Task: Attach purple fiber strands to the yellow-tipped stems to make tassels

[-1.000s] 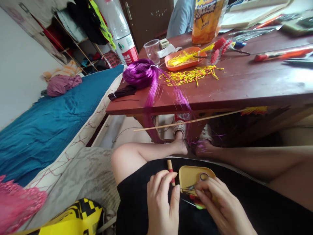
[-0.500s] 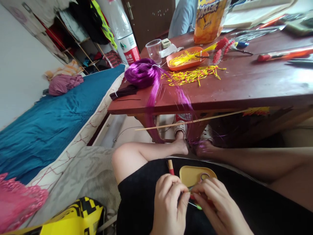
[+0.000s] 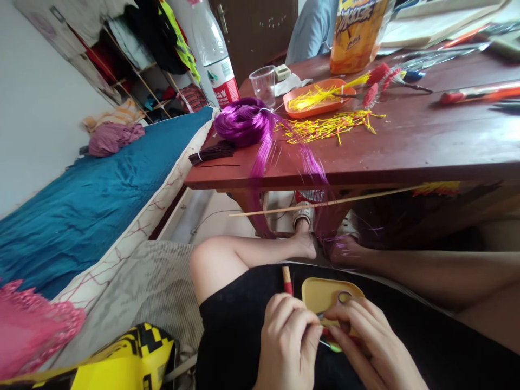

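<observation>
My left hand [image 3: 286,342] is closed around a thin wooden stick with a red band [image 3: 287,279], whose top pokes up past my fingers. My right hand [image 3: 371,346] pinches a fine green wire [image 3: 330,344] right beside the left fingertips. Both hands work over my lap, on a black garment. A small yellow tray [image 3: 325,295] lies on my lap just beyond the hands, holding small scissors with a purple loop handle [image 3: 344,296].
A red-brown table [image 3: 406,146] stands ahead with a purple thread bundle [image 3: 244,122], yellow strands [image 3: 329,125], an orange tray [image 3: 314,97], a plastic cup [image 3: 263,84] and a bottle [image 3: 215,54]. A long bamboo stick [image 3: 325,201] lies under its edge. A blue-covered bed [image 3: 89,195] is at left.
My left hand has closed further round the stick and my two hands have drawn together at the fingertips. The view has shifted slightly.
</observation>
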The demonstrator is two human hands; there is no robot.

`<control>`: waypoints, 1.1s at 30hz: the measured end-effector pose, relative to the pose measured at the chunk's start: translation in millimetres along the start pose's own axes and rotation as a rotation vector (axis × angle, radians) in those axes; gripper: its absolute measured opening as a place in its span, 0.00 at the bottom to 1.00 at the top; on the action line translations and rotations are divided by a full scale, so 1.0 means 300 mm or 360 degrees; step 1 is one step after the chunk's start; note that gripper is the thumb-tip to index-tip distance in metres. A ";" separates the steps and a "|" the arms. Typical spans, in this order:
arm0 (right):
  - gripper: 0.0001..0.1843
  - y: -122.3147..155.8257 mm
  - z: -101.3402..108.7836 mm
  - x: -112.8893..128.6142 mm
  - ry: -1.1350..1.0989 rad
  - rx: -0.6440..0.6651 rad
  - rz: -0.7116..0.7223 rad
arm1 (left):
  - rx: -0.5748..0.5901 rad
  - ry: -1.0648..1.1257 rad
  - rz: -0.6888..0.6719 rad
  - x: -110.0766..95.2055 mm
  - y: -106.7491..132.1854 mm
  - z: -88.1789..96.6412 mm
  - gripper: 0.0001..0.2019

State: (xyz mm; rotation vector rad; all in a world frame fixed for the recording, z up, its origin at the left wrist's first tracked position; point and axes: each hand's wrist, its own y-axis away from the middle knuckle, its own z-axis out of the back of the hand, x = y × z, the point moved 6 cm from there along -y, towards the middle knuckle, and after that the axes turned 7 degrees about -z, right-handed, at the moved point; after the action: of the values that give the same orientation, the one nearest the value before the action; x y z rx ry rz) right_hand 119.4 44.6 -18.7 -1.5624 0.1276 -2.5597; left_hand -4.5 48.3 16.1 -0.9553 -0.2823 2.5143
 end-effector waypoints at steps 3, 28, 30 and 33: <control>0.08 0.000 0.011 -0.006 0.0002 -0.0054 -0.0019 | -0.0008 0.0004 0.0006 -0.001 -0.003 0.002 0.09; 0.07 0.004 -0.015 -0.001 -0.0048 0.0090 0.0009 | -0.0010 0.0010 -0.0006 0.000 -0.002 0.002 0.08; 0.08 0.006 -0.012 -0.005 -0.0030 0.0072 0.0011 | -0.0027 0.0011 -0.0018 -0.001 -0.002 0.004 0.08; 0.08 0.006 -0.009 -0.004 -0.0031 0.0071 0.0021 | -0.0047 0.0017 -0.0034 -0.004 -0.002 0.009 0.07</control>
State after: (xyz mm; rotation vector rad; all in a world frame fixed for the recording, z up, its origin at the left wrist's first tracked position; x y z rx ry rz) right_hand 117.7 43.2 -21.3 -1.5650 0.0781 -2.5185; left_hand -5.4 48.1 19.1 -0.9715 -0.3253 2.4916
